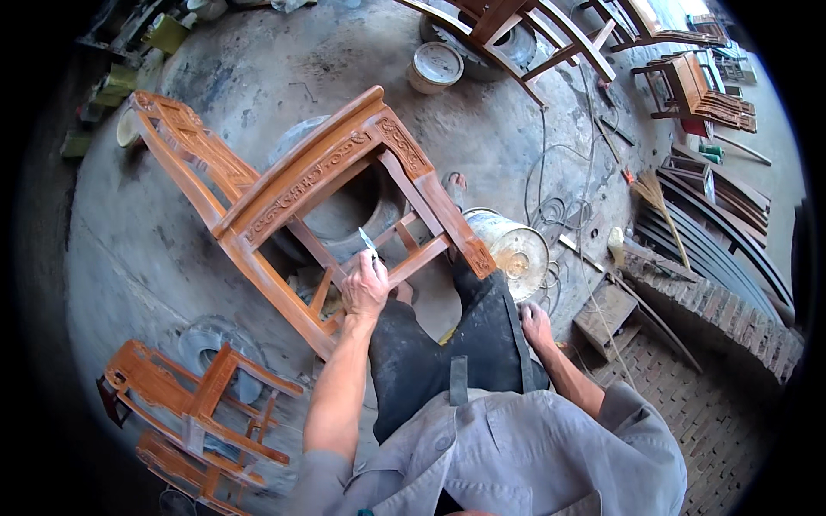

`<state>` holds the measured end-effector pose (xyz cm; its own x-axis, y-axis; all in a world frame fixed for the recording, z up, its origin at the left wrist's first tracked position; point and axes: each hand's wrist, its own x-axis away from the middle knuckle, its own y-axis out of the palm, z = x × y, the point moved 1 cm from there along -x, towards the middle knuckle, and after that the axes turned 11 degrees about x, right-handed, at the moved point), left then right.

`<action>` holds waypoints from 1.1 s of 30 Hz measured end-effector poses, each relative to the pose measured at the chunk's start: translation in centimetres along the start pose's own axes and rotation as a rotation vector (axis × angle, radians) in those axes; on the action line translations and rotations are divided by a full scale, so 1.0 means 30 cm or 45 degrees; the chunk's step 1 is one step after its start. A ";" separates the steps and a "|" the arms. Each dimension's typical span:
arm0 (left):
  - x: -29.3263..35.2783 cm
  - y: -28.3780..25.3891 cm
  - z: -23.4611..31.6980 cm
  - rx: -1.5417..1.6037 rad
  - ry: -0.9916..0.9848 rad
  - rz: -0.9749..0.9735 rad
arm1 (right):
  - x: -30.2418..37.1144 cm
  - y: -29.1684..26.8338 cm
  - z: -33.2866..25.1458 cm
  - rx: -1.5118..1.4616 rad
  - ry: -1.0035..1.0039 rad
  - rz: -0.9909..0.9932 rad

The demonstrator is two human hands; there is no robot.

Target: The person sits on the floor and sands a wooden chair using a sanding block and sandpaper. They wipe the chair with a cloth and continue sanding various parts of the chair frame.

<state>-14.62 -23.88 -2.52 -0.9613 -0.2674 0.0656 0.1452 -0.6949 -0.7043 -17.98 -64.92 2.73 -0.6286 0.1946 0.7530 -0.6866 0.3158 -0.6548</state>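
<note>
While left fingers [368, 264] pinch pointed tool [366, 238] | near carved chair [297, 193] | right fingers [528, 312]: grip unclear

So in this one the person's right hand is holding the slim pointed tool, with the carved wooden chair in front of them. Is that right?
Not quite: the head view shows the slim pointed tool in the left hand, not the right. The carved wooden chair is indeed in front of the person.
</note>
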 end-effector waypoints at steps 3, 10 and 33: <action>-0.001 0.003 0.005 0.015 -0.026 0.015 | -0.059 -0.107 -0.119 -0.254 -0.163 0.291; 0.003 -0.011 0.023 0.024 -0.101 0.078 | -0.299 -0.279 -0.391 -0.084 -0.572 0.275; 0.098 -0.060 0.075 -0.067 -0.413 0.214 | -1.018 -0.461 -0.676 0.805 -1.563 -0.091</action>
<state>-17.17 -24.93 0.53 -0.7996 -0.5787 0.1606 0.2748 -0.5903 -0.7590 18.10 -56.39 -9.89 -0.2743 -0.8430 0.4627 -0.5704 -0.2448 -0.7841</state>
